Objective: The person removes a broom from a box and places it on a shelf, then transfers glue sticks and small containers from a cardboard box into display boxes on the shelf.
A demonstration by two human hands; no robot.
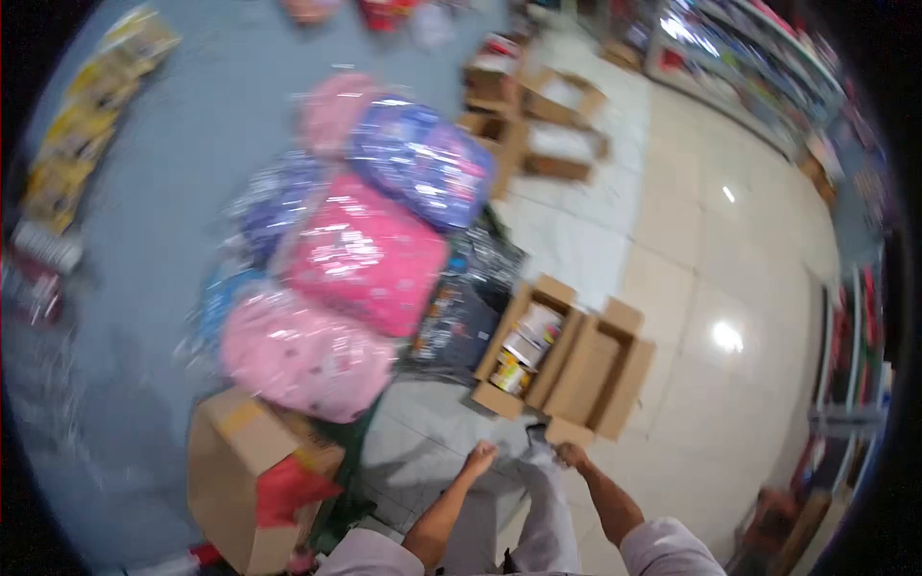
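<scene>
Head view: right hand (570, 454) beside open carton (603, 370), left hand (481, 455) near filled carton (567, 357) (blurred; can't tell either grip).

Pink bags (365, 254) and cartons (597, 374) lie on floor (740, 288).

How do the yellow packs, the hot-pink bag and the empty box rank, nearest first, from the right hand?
1. Empty box, just ahead of the right hand.
2. Hot-pink bag, ahead and left.
3. Yellow packs, far left.

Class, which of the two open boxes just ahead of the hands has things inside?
The left box: small packs show inside it, while the right box shows only bare cardboard.
</scene>
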